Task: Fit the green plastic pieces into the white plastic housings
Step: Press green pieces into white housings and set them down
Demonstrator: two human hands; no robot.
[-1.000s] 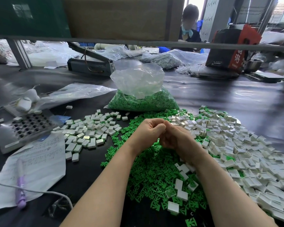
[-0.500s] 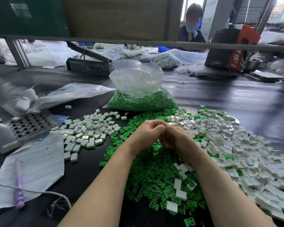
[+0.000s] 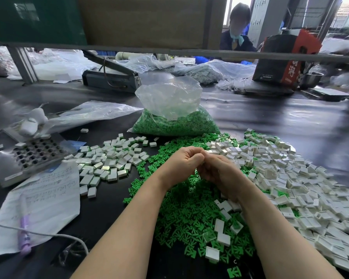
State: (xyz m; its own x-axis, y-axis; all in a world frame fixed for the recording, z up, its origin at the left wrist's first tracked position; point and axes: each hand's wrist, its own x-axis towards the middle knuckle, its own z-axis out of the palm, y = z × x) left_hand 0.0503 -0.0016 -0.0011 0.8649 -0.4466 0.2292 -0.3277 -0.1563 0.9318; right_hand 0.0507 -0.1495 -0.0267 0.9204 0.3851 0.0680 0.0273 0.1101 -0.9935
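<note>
My left hand [image 3: 184, 165] and my right hand [image 3: 223, 175] meet fingertip to fingertip above a spread of loose green pieces [image 3: 189, 210]. Both hands have their fingers curled inward, and the left thumb presses against its forefinger. Whatever small piece they pinch between them is hidden by the fingers. A large heap of empty white housings [image 3: 290, 178] lies to the right. A smaller pile of white housings with green showing in them [image 3: 111, 160] lies to the left. A few more white housings [image 3: 220, 234] sit on the green pieces near my right forearm.
A clear bag of green pieces [image 3: 175, 121] stands behind my hands. At the left lie a metal plate with holes [image 3: 28, 156], a handwritten paper [image 3: 46, 198], a purple pen [image 3: 24, 234] and a white cable [image 3: 48, 235]. A person sits beyond the far rail [image 3: 270, 54].
Both hands stay joined in the same spot, with only slight finger movement. The piles have not changed.
</note>
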